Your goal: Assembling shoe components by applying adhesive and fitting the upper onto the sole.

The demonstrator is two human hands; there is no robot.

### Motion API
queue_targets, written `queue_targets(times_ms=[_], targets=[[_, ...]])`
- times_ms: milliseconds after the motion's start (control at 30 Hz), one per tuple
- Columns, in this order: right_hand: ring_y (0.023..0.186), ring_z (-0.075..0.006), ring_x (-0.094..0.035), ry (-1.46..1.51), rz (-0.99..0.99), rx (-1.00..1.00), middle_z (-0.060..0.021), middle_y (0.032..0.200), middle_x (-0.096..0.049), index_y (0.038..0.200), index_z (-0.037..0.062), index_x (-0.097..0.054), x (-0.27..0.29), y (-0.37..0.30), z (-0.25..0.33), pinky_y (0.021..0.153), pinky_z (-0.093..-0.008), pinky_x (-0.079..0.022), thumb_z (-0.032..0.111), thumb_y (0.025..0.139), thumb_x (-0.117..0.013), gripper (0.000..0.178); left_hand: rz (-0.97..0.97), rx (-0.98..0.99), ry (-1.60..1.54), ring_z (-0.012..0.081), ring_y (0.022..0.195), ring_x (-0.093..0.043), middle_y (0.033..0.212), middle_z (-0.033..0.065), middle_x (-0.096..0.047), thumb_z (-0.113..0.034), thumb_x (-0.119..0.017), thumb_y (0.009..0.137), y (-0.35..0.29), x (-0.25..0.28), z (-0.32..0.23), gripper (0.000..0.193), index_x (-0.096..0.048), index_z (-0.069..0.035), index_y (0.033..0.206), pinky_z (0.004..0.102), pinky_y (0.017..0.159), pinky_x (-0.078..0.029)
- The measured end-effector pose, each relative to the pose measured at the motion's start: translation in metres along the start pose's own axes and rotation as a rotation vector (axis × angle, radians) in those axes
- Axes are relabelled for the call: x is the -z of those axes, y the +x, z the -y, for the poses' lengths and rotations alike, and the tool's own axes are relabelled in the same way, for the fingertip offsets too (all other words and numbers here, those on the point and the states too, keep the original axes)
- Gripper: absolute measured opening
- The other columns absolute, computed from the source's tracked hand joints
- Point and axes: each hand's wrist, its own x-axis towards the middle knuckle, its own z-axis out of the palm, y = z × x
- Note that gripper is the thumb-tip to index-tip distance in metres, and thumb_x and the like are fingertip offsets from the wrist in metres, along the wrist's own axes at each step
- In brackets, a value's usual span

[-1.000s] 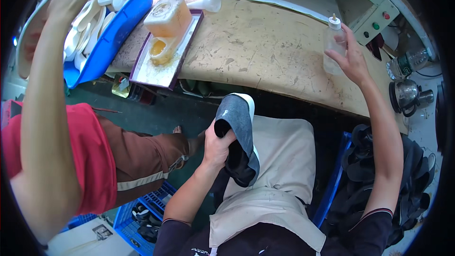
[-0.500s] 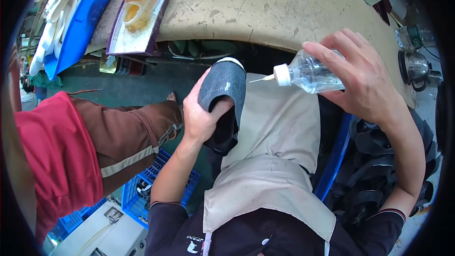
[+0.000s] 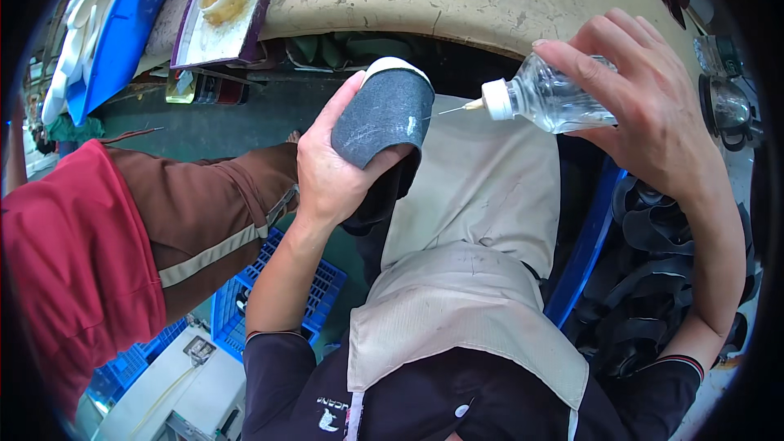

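Observation:
My left hand [image 3: 331,159] grips a dark grey shoe upper [image 3: 382,110], its thumb tucked inside the opening and its fingers behind. A pale rim shows at the toe, and a small shiny wet mark lies on the fabric. My right hand [image 3: 633,90] is closed around a clear plastic bottle [image 3: 559,98], tipped on its side. From the bottle's white cap a thin needle nozzle [image 3: 461,108] points left, its tip very close to the upper's right side; I cannot tell whether it touches.
A worn beige worktable [image 3: 457,0] spans the far side. On it stand a stained white glue container [image 3: 220,0] in a tray and a blue tray [image 3: 135,20] of white soles. Dark shoe uppers [image 3: 653,278] pile at right. Another person's brown-trousered leg [image 3: 212,204] is at left, near blue crates [image 3: 310,294].
The upper has turned and risen slightly, showing more of its side and pale toe rim. The bottle has shifted right and up a little, its needle still beside the upper.

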Motion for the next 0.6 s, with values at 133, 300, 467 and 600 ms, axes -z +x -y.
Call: queue_targets(times_ms=[133,300,467,600], targets=[[0.086,-0.0217,-0.05,-0.008,0.012,-0.003,-0.0036,0.099,-0.056,0.129,0.0164,-0.067,-0.001,0.0,0.0,0.076,-0.0349,-0.045,0.013,0.063,-0.089,0.07,0.004,-0.028,0.051,0.0237,0.106,-0.071,0.125,0.0131,-0.071,-0.008,-0.092,0.065,0.001,0.002,0.003,0.083,-0.058,-0.003,0.141,0.0318,0.093,-0.055],[0.086,-0.0217,-0.051,-0.027,0.024,-0.014,-0.0033,0.098,-0.056,0.13,0.0169,-0.067,0.003,0.0,0.004,0.076,-0.0352,-0.046,0.017,0.062,-0.09,0.071,0.016,-0.073,0.135,0.0249,0.105,-0.071,0.124,0.0139,-0.071,-0.011,-0.093,0.064,-0.002,0.004,0.003,0.084,-0.059,-0.004,0.14,0.033,0.092,-0.055],[0.086,-0.0216,-0.051,-0.053,0.05,-0.009,-0.0032,0.097,-0.056,0.129,0.0169,-0.068,0.008,0.005,0.012,0.077,-0.0351,-0.046,0.019,0.06,-0.09,0.073,0.039,-0.049,0.157,0.0249,0.11,-0.069,0.128,0.0125,-0.07,-0.006,-0.091,0.062,-0.005,0.008,0.003,0.085,-0.058,-0.004,0.141,0.0329,0.096,-0.053],[0.086,-0.0214,-0.051,-0.071,0.059,0.012,-0.0031,0.098,-0.056,0.129,0.017,-0.068,0.01,0.009,0.019,0.077,-0.0351,-0.046,0.018,0.059,-0.09,0.074,0.045,-0.105,0.225,0.0259,0.107,-0.07,0.125,0.0136,-0.071,-0.01,-0.093,0.062,-0.009,0.014,0.004,0.084,-0.06,-0.005,0.139,0.0333,0.094,-0.054]])
